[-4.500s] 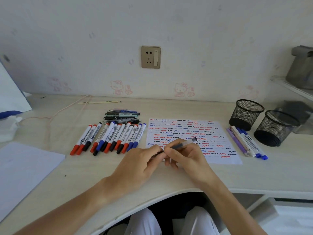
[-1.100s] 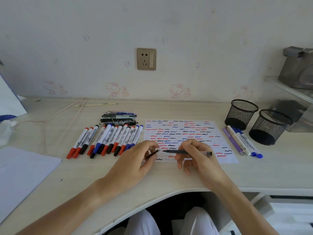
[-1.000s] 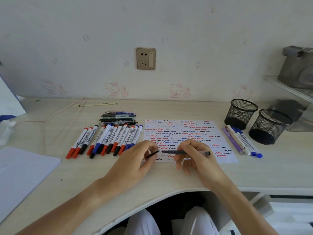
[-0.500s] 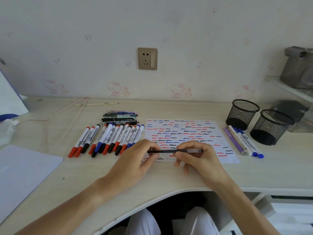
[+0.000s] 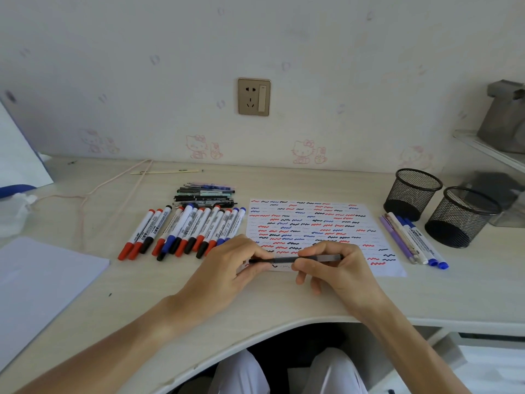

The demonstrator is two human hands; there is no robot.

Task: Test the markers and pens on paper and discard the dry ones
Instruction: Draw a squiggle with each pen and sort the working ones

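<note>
A slim black pen [image 5: 287, 259] lies level between both hands, just above the lower edge of the test paper [image 5: 309, 223], which is covered in red, blue and black squiggles. My left hand [image 5: 227, 268] pinches the pen's dark cap end. My right hand [image 5: 332, 265] grips its clear barrel. A row of red, blue and black markers [image 5: 184, 231] lies left of the paper, with a stack of thin pens [image 5: 206, 194] behind it. Several pens and markers [image 5: 412, 240] lie right of the paper.
Two black mesh cups [image 5: 412, 194] [image 5: 461, 217] stand at the right. A white sheet [image 5: 37, 280] lies at the left. A cord [image 5: 108, 186] and a thin stick [image 5: 167, 172] lie near the wall. The desk's curved front edge [image 5: 284, 322] is just below my hands.
The pen's cap, held apart from the tip a second ago, has been pushed back on. Both hands now hold the capped pen level.
</note>
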